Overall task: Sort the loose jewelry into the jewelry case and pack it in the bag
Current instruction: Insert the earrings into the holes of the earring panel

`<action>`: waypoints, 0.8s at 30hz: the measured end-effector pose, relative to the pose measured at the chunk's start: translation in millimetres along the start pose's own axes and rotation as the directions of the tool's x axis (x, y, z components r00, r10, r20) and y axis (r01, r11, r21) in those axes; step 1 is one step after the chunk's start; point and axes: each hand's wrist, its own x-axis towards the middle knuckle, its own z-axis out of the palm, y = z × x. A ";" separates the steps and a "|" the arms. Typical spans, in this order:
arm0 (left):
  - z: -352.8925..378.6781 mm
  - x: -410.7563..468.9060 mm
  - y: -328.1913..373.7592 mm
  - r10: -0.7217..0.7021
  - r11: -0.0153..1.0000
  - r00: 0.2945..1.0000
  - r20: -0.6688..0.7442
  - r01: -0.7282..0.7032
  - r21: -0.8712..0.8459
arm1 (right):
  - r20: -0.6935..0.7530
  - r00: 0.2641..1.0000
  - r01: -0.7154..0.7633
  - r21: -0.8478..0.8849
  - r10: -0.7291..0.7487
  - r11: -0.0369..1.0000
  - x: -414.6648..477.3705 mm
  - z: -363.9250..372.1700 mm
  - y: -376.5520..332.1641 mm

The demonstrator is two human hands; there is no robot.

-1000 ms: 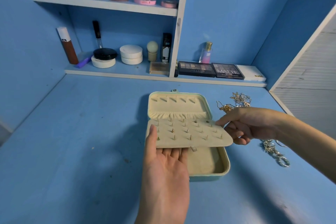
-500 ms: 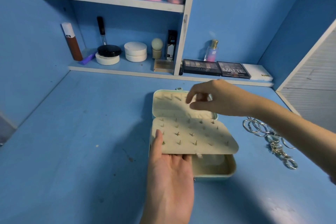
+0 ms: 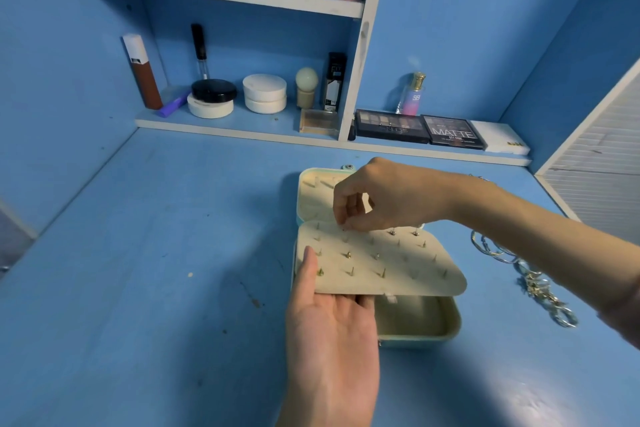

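The right hand (image 3: 377, 204) has dropped to the earring panel's (image 3: 381, 263) far edge, pinching a tiny stud (image 3: 343, 227). The left hand (image 3: 332, 333) still clamps that panel, thumb above and fingers beneath, over the open jewelry case (image 3: 419, 331). Loose jewelry (image 3: 540, 291) lies right of the right hand, partly under its forearm.

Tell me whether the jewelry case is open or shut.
Open: the jewelry case has its lid tilted back, and the left hand holds its studded panel lifted, baring the tray beneath.
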 end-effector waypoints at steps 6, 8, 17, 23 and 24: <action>-1.9 -0.2 1.5 -0.025 0.999 0.999 0.021 0.025 -0.035 | 0.022 1.000 -0.012 -0.021 0.012 1.000 1.4 -0.5 -1.7; -2.3 0.0 2.5 -0.033 0.998 0.999 0.028 0.034 -0.044 | 0.033 0.999 -0.017 -0.034 0.018 0.999 2.8 0.2 -1.9; -4.3 0.5 1.5 -0.021 0.999 0.999 0.046 0.023 -0.041 | 0.060 0.989 -0.133 -0.004 0.133 0.991 7.4 3.5 -3.5; -3.5 0.4 1.8 -0.016 0.999 0.999 0.036 0.017 -0.038 | 0.135 0.952 -0.278 -0.008 0.277 0.961 16.5 1.8 -10.4; -3.4 0.3 2.0 -0.015 0.999 0.999 0.041 0.016 -0.035 | 0.150 0.943 -0.297 -0.014 0.296 0.955 17.4 1.0 -11.2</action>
